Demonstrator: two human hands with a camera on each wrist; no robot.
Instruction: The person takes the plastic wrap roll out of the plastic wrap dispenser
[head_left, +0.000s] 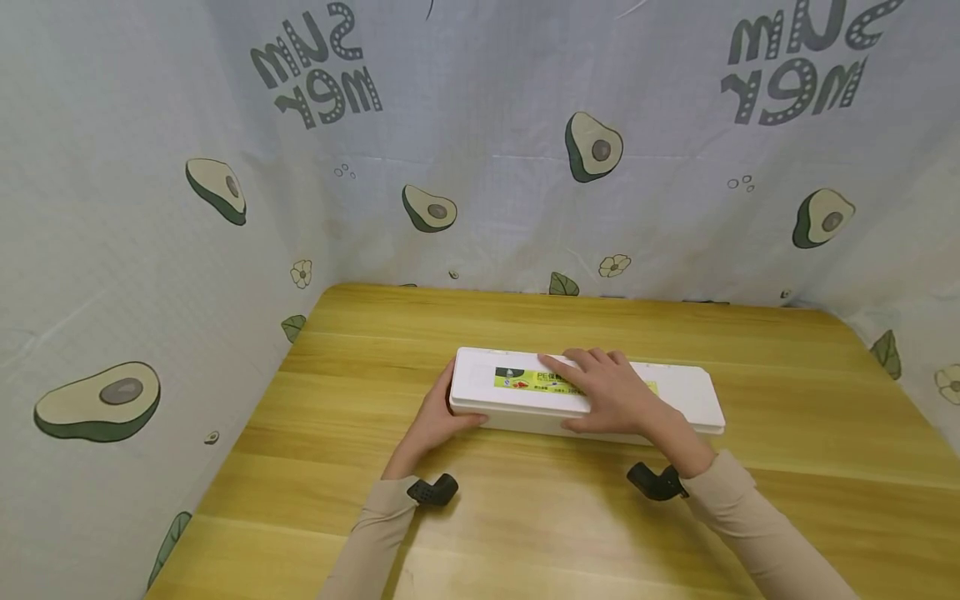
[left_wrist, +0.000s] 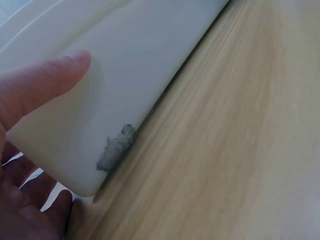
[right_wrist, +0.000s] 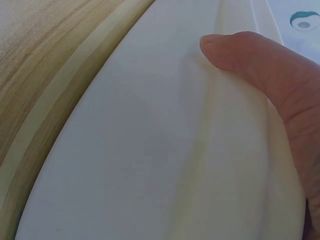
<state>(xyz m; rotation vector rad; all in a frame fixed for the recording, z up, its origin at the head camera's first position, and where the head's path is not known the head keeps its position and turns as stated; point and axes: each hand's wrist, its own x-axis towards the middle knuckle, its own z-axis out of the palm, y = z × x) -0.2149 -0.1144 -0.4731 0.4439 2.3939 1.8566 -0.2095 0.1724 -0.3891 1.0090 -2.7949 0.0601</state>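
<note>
A long white cling film box lies on the wooden table, lid closed, with a yellow-green label on top. My left hand grips its left end, the thumb on the front wall and the fingers round the end. Across the middle of the lid lies my right hand, its fingers reaching over the top and partly covering the label. In the right wrist view its thumb presses on the front side. A grey ragged patch marks the box's lower edge near the left corner.
The wooden table stretches out around the box. A white curtain with avocado prints hangs behind the table and along its sides. Black camera mounts stick out from both wrists.
</note>
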